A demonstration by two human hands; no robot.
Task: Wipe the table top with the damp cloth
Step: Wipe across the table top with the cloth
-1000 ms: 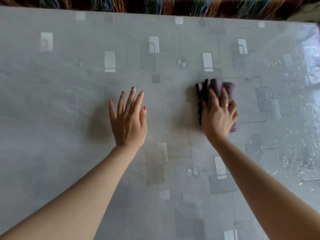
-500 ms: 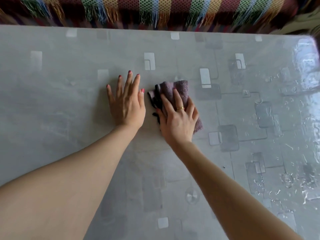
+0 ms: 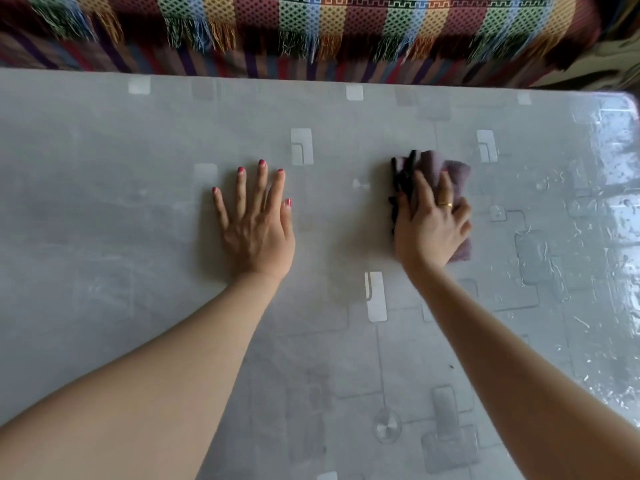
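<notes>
A folded purple-grey cloth (image 3: 433, 168) with a dark edge lies on the grey patterned table top (image 3: 104, 237), right of centre. My right hand (image 3: 431, 230) presses down on the cloth, fingers spread over it, covering most of it. My left hand (image 3: 256, 223) rests flat on the bare table to the left of the cloth, fingers apart, holding nothing. A gap of table separates the two hands. The table's right part is shiny with water streaks and droplets.
The table's far edge (image 3: 311, 79) runs across the top of the view, with its rounded far right corner (image 3: 628, 98). Beyond it lies a colourful striped woven throw (image 3: 311, 26) with fringes.
The cloth under my right hand slid left until it was next to my left hand, then back to the right. My left hand stayed flat on the table.
</notes>
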